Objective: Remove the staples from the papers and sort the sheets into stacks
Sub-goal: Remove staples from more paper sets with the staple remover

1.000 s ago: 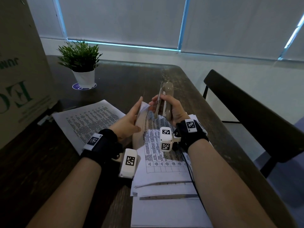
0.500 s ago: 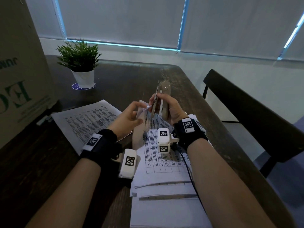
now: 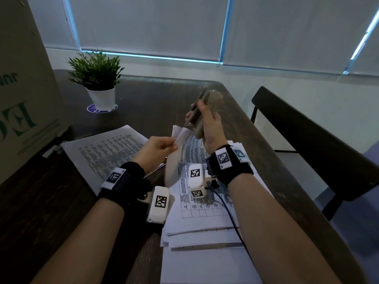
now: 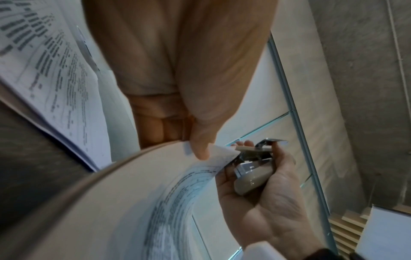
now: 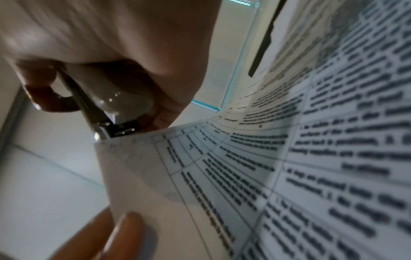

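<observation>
My left hand (image 3: 158, 149) pinches the lifted upper-left corner of a printed stapled paper (image 3: 184, 156), thumb on top as the left wrist view shows (image 4: 200, 149). My right hand (image 3: 207, 128) grips a beige stapler (image 3: 205, 111) upright, its metal tail end touching that corner (image 4: 240, 158). In the right wrist view the metal tip (image 5: 115, 130) sits at the sheet's edge (image 5: 155, 158). The staple itself is too small to see. More printed sheets (image 3: 205, 232) lie under my wrists, and a separate stack (image 3: 106, 150) lies to the left.
A dark wooden table (image 3: 153, 99) holds a small potted plant (image 3: 98, 78) at the back left. A large cardboard box (image 3: 22, 89) stands along the left edge. A dark chair (image 3: 307, 140) stands off the table's right side.
The left hand has shifted lower and flatter while still holding the paper corner. The right hand has tilted the stapler's top to the right, its lower end staying at the corner.
</observation>
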